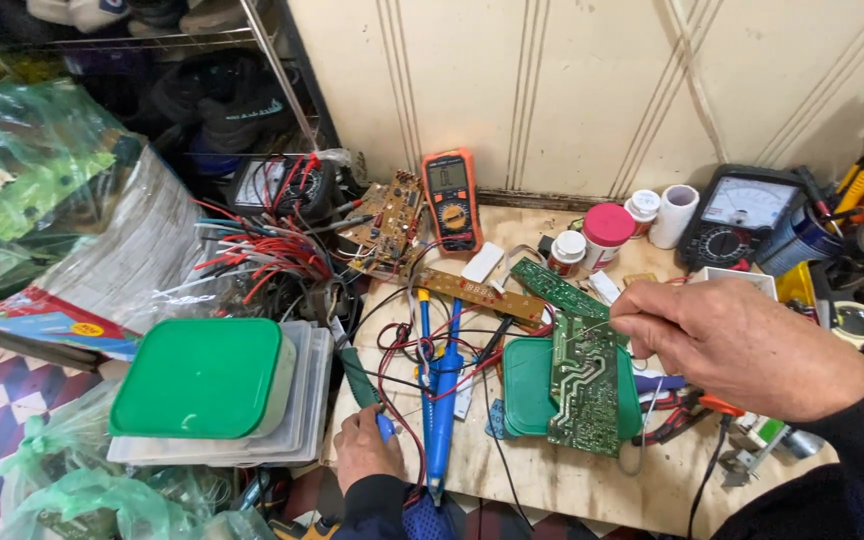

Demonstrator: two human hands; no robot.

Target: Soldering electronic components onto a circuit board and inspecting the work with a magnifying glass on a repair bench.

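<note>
Left hand at the near table edge, fingers wrapped round a green-handled tool, tip aimed away from the body. Right hand hovers over the green circuit board, fingertips pinched on something thin, can't tell what. Board lies solder-side up on a green lid just left of that hand, traces exposed. Blue soldering iron between the hands; orange multimeter beyond.
</note>
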